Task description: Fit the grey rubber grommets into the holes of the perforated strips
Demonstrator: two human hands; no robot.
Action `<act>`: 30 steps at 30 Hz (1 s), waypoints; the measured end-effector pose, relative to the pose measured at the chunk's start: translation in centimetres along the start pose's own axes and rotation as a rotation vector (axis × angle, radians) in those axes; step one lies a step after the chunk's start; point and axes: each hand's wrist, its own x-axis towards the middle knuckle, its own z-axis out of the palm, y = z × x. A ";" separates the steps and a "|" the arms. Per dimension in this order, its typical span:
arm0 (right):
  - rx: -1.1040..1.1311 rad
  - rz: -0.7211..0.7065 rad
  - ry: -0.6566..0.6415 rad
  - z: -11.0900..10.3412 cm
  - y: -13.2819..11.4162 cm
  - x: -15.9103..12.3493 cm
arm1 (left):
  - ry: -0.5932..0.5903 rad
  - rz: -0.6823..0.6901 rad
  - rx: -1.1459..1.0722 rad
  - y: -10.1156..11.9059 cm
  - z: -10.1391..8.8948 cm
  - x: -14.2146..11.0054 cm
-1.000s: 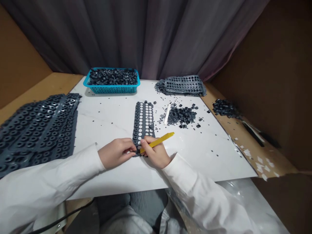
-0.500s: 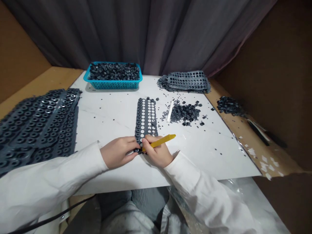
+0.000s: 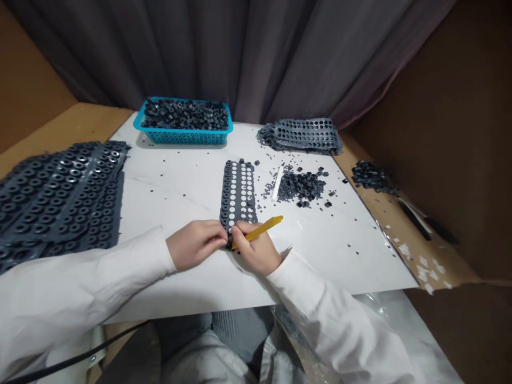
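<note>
A narrow dark grey rubber sheet [image 3: 241, 186] with rows of round holes lies on the white board, its long side running away from me. Raised rings still stand along its left row. My left hand [image 3: 197, 242] is closed at the sheet's near left corner, fingertips pinching there beside a small dark piece. My right hand [image 3: 258, 249] grips a slim yellow-handled tool [image 3: 264, 228], its handle slanting up to the right. The tool's working end is at the near end of the sheet, mostly hidden between my hands.
A blue basket [image 3: 182, 137] full of dark rubber bits stands at the back left. Ringed rubber sheets [image 3: 60, 197] lie left, perforated sheets [image 3: 306, 133] back right. A white stick [image 3: 277, 184] rests beside a pile of black bits [image 3: 304, 186]. Another pile [image 3: 372, 176] and dark-handled tools [image 3: 416, 218] lie right.
The whole view has shifted slightly. My left fingertips have drawn a little closer together at the sheet's near corner. The yellow-handled tool stays in my right hand, almost unmoved.
</note>
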 end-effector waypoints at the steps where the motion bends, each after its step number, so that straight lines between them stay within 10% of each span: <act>1: 0.011 0.014 -0.004 0.0 0.1 0.0 | 0.083 -0.130 -0.148 -0.1 -0.6 0.0; 4: 0.100 0.046 -0.029 -0.1 0.2 0.0 | 0.274 -0.418 -0.501 -0.4 -1.9 -0.1; 13: 0.154 0.087 0.145 -0.5 0.0 0.1 | 0.006 -0.581 -1.068 -0.6 -0.3 0.1; 21: -0.007 -0.002 0.091 -0.4 -0.5 0.4 | -0.016 -0.015 -0.050 -0.3 0.1 0.0; 30: -0.053 -0.015 0.071 -0.3 -0.4 0.4 | -0.123 0.175 0.298 -0.3 0.7 0.7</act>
